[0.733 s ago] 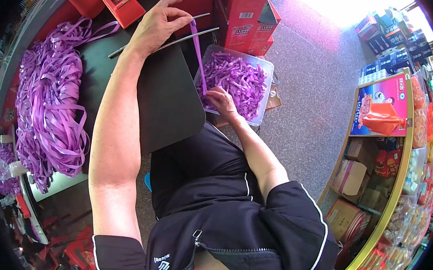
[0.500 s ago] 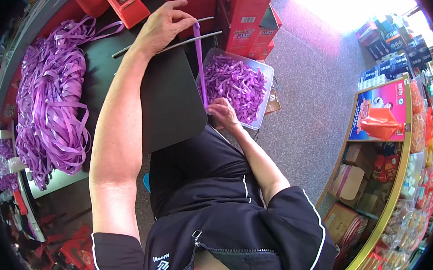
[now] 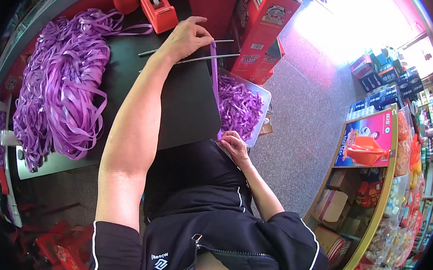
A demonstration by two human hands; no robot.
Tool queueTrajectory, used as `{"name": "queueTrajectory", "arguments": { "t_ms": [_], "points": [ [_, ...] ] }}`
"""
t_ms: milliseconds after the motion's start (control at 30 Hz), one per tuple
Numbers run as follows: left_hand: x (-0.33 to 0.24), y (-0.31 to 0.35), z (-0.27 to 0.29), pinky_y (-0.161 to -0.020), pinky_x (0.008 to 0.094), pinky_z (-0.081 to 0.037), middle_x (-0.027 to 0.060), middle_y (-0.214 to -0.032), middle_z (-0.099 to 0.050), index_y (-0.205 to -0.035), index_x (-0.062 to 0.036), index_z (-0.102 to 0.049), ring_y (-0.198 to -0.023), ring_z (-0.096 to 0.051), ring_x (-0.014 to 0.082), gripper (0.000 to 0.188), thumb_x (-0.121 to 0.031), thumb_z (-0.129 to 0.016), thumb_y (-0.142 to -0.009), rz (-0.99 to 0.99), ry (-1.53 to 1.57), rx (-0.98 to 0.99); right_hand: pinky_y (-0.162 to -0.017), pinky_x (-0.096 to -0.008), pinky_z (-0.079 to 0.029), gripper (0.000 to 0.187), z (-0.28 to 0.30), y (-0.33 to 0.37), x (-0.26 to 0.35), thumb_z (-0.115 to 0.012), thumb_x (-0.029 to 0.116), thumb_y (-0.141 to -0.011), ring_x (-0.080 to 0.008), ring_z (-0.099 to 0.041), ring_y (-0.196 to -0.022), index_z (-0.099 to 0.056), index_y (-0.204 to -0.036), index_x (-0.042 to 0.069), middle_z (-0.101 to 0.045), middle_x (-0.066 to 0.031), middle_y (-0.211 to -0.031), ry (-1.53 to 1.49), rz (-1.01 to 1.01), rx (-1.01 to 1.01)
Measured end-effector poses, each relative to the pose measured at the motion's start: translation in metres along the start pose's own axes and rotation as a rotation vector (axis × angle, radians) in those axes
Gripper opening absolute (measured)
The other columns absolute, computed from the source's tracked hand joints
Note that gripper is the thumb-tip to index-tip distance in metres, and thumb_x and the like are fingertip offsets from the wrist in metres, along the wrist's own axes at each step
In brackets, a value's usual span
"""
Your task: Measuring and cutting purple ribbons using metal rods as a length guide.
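Between my hands a length of purple ribbon [image 3: 216, 90] runs straight along the table's right edge. My left hand [image 3: 187, 38] pinches its far end beside two thin metal rods [image 3: 206, 58] that stick out past the edge. My right hand [image 3: 235, 147] pinches the near end, close to the table's front right corner and above my lap. Just right of the ribbon, a translucent plastic bin [image 3: 264, 104] holds a heap of short purple ribbon pieces [image 3: 239, 103]. A large tangled pile of long purple ribbon [image 3: 65, 90] lies on the left of the dark table [image 3: 187, 104].
At the table's back stands an orange-red tape dispenser [image 3: 159, 13]. Tall red cartons [image 3: 263, 19] stand behind the bin. On the right is a gold-edged display shelf [image 3: 382, 203] with packaged goods; stacked dark boxes [image 3: 386, 80] stand farther back on the speckled floor [image 3: 299, 104].
The view has shifted, so the table sits farther right and lower. Both hands keep hold of the ribbon, which stays stretched, now upright along the table edge; my right hand is lower in view.
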State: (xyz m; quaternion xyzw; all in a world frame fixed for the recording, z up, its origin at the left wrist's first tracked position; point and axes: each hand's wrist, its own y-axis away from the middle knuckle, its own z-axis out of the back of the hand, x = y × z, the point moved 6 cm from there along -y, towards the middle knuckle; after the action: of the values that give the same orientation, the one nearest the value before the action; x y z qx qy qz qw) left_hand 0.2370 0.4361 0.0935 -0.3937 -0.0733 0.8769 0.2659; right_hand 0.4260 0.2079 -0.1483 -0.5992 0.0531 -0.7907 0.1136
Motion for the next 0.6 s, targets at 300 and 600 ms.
{"name": "queueTrajectory", "arguments": {
  "t_ms": [300, 600],
  "points": [
    [0.005, -0.001, -0.005, -0.102, 0.0383, -0.037, 0.0163, -0.136, -0.048, -0.091, -0.0081, -0.073, -0.122, -0.048, 0.0309, 0.022, -0.026, -0.063, -0.084, -0.044, -0.044, 0.001, -0.080, -0.0347, -0.044, 0.015, 0.023, 0.019, 0.090, -0.074, 0.008, -0.070, -0.0242, -0.054, -0.093, -0.070, -0.084, 0.007, -0.056, -0.0077, -0.094, 0.202, 0.170, 0.075],
    [0.007, 0.000, -0.006, -0.102, 0.0401, -0.036, 0.0167, -0.131, -0.054, -0.090, -0.0094, -0.074, -0.121, -0.049, 0.0309, 0.024, -0.028, -0.060, -0.082, -0.071, -0.105, -0.020, -0.076, -0.0348, -0.045, 0.018, 0.041, 0.015, 0.219, -0.076, 0.004, -0.063, -0.0236, -0.057, -0.084, -0.068, -0.078, 0.009, -0.066, -0.0057, -0.095, 0.337, 0.490, 0.086]
  ]
}}
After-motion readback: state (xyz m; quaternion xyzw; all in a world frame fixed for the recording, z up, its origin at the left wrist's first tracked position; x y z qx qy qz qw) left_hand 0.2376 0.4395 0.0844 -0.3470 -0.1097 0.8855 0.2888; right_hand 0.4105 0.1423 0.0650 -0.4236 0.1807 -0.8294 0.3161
